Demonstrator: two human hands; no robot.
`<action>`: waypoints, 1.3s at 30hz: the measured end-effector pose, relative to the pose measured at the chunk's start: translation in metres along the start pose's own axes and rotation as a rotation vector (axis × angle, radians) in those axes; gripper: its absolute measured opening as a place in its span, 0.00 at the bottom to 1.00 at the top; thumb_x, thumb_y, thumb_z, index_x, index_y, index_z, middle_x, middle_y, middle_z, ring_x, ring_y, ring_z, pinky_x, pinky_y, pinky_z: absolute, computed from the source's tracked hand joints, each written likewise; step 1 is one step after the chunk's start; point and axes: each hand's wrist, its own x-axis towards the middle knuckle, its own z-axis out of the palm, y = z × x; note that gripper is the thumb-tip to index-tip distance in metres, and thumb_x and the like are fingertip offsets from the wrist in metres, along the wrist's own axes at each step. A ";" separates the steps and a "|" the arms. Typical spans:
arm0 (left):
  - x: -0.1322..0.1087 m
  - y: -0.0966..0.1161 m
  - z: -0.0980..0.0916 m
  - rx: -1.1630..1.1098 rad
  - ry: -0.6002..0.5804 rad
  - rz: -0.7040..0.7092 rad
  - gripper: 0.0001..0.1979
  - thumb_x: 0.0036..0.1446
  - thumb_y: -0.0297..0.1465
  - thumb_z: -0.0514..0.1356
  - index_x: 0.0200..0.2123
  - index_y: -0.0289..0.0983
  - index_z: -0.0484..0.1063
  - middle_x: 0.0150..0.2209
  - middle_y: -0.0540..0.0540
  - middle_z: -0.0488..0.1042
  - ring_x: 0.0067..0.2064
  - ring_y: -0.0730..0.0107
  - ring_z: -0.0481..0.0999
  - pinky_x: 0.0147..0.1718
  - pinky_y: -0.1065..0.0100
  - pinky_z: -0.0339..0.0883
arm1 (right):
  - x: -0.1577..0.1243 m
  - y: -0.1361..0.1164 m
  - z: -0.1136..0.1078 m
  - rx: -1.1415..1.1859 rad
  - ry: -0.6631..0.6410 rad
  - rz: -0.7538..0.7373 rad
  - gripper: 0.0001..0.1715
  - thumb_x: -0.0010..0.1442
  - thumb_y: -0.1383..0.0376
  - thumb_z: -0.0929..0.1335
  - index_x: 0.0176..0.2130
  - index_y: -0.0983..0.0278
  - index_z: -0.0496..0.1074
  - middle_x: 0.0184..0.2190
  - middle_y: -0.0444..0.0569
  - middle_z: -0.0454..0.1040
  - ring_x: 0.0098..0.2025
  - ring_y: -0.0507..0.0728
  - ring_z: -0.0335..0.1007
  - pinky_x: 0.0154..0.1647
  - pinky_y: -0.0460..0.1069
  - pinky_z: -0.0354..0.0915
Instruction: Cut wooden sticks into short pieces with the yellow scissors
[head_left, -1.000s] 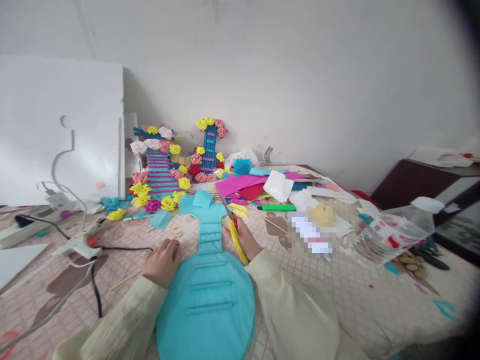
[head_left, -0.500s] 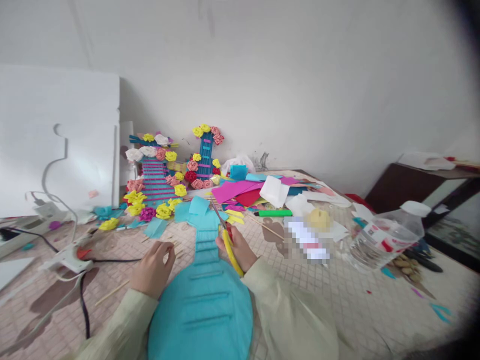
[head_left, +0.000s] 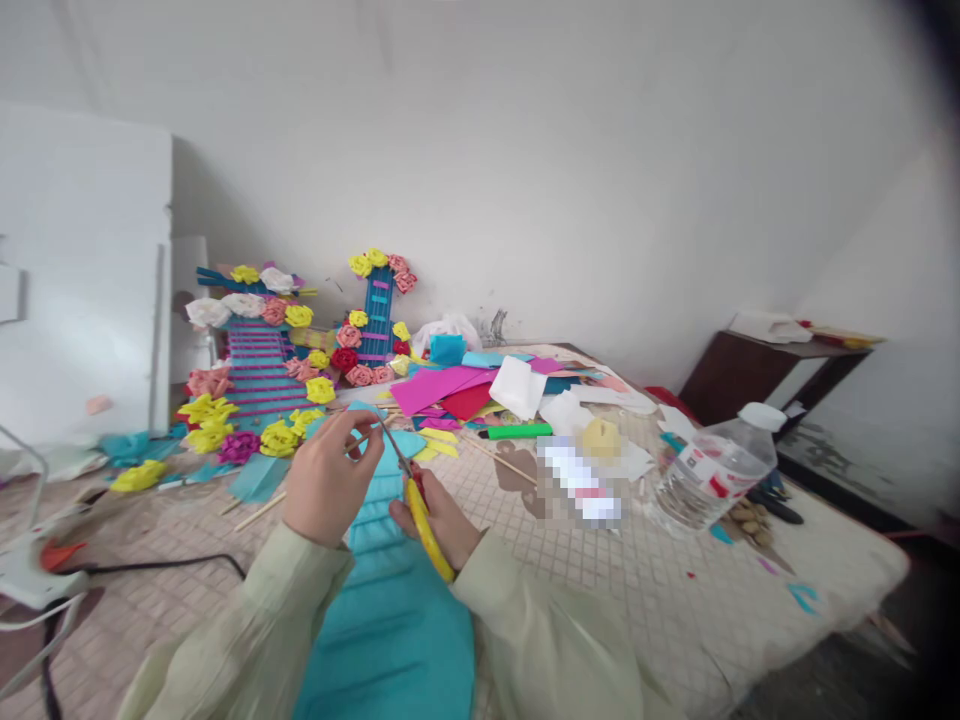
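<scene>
My left hand [head_left: 328,482] is raised over the upper part of a turquoise paper-covered, guitar-shaped piece [head_left: 397,630]. Its thumb and fingers pinch a thin wooden stick [head_left: 361,440], partly hidden by the fingers. In my right hand [head_left: 442,520] is a pair of scissors [head_left: 421,515] with yellow handles, blades pointing up and left close to the left fingertips. Whether the blades touch the stick I cannot tell. Raised crosswise ridges run along the turquoise piece, whose lower left is covered by my sleeve. More thin sticks [head_left: 259,512] lie left of it.
Behind stand two decorated pieces, one striped [head_left: 259,355] and one narrow [head_left: 377,315], trimmed with paper flowers. Coloured paper sheets [head_left: 431,388], a green marker [head_left: 517,431] and a plastic bottle [head_left: 712,475] lie or stand to the right. A power strip [head_left: 37,565] with cables is at left.
My left hand has risen and moved right to the scissors, now with a thin stick in its fingers. The scissors have tilted further left. The view has swung right.
</scene>
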 end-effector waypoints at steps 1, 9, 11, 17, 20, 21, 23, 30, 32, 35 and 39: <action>-0.002 0.000 0.002 -0.009 -0.004 -0.001 0.10 0.55 0.36 0.53 0.34 0.38 0.71 0.29 0.50 0.73 0.24 0.73 0.70 0.24 0.72 0.61 | 0.000 -0.001 -0.001 0.001 -0.001 0.009 0.24 0.49 0.51 0.73 0.34 0.61 0.60 0.25 0.38 0.57 0.26 0.49 0.53 0.27 0.46 0.55; -0.004 -0.003 0.006 -0.042 -0.069 0.029 0.09 0.54 0.35 0.53 0.31 0.38 0.70 0.26 0.51 0.72 0.23 0.73 0.68 0.24 0.71 0.60 | 0.002 0.010 -0.001 0.027 -0.014 0.040 0.24 0.50 0.51 0.72 0.36 0.62 0.60 0.26 0.39 0.57 0.27 0.49 0.53 0.27 0.47 0.54; -0.003 -0.005 0.005 -0.042 -0.087 0.038 0.09 0.55 0.36 0.52 0.31 0.38 0.70 0.26 0.51 0.72 0.24 0.72 0.69 0.25 0.70 0.60 | 0.003 0.015 -0.001 0.030 -0.024 0.044 0.23 0.50 0.52 0.71 0.36 0.61 0.60 0.26 0.39 0.57 0.27 0.49 0.54 0.28 0.47 0.55; -0.003 -0.007 0.006 -0.033 -0.126 0.050 0.10 0.55 0.36 0.51 0.30 0.38 0.70 0.27 0.49 0.72 0.25 0.71 0.69 0.26 0.69 0.60 | 0.002 0.013 -0.002 0.004 -0.025 0.070 0.23 0.50 0.51 0.71 0.35 0.61 0.59 0.27 0.40 0.58 0.28 0.50 0.54 0.29 0.48 0.55; -0.003 -0.007 0.006 -0.027 -0.133 0.055 0.11 0.55 0.36 0.51 0.30 0.38 0.70 0.28 0.49 0.72 0.25 0.70 0.69 0.27 0.68 0.60 | 0.000 0.010 -0.002 -0.013 -0.005 0.055 0.22 0.51 0.53 0.72 0.35 0.62 0.60 0.27 0.39 0.58 0.28 0.50 0.55 0.30 0.48 0.55; -0.003 -0.007 0.006 -0.025 -0.134 0.056 0.11 0.55 0.36 0.51 0.30 0.38 0.70 0.28 0.49 0.72 0.26 0.70 0.69 0.27 0.68 0.60 | 0.000 0.009 -0.001 -0.016 0.003 0.048 0.21 0.51 0.54 0.72 0.35 0.62 0.60 0.27 0.39 0.58 0.28 0.50 0.55 0.30 0.48 0.55; -0.003 -0.007 0.005 -0.022 -0.136 0.056 0.11 0.55 0.36 0.51 0.30 0.38 0.70 0.27 0.49 0.72 0.26 0.70 0.70 0.27 0.68 0.60 | 0.000 0.009 -0.001 -0.020 0.017 0.040 0.20 0.52 0.55 0.72 0.34 0.62 0.60 0.27 0.39 0.58 0.28 0.50 0.55 0.30 0.48 0.55; -0.003 -0.004 0.004 -0.016 -0.147 0.037 0.11 0.54 0.38 0.51 0.28 0.39 0.69 0.23 0.50 0.70 0.23 0.69 0.68 0.25 0.68 0.59 | 0.000 -0.001 0.001 -0.017 0.040 0.049 0.21 0.50 0.56 0.72 0.33 0.62 0.59 0.25 0.38 0.58 0.27 0.49 0.55 0.30 0.47 0.56; -0.002 -0.004 0.003 -0.018 -0.147 0.025 0.11 0.53 0.38 0.51 0.27 0.40 0.69 0.22 0.50 0.70 0.23 0.69 0.69 0.24 0.68 0.59 | -0.001 -0.004 0.002 -0.031 0.055 0.046 0.21 0.50 0.56 0.72 0.33 0.62 0.59 0.25 0.38 0.57 0.27 0.49 0.54 0.30 0.47 0.55; -0.002 -0.005 0.002 -0.026 -0.148 0.006 0.12 0.52 0.39 0.52 0.27 0.40 0.69 0.22 0.50 0.71 0.23 0.69 0.70 0.24 0.69 0.59 | -0.002 -0.005 0.003 -0.055 0.071 0.040 0.21 0.50 0.55 0.72 0.33 0.61 0.59 0.26 0.38 0.56 0.28 0.50 0.53 0.30 0.48 0.55; -0.001 -0.005 0.001 -0.037 -0.154 -0.018 0.12 0.51 0.40 0.52 0.27 0.40 0.69 0.22 0.50 0.71 0.23 0.69 0.70 0.23 0.69 0.58 | -0.003 -0.004 0.003 -0.093 0.091 0.068 0.22 0.49 0.53 0.72 0.34 0.62 0.60 0.27 0.39 0.58 0.29 0.51 0.53 0.32 0.49 0.56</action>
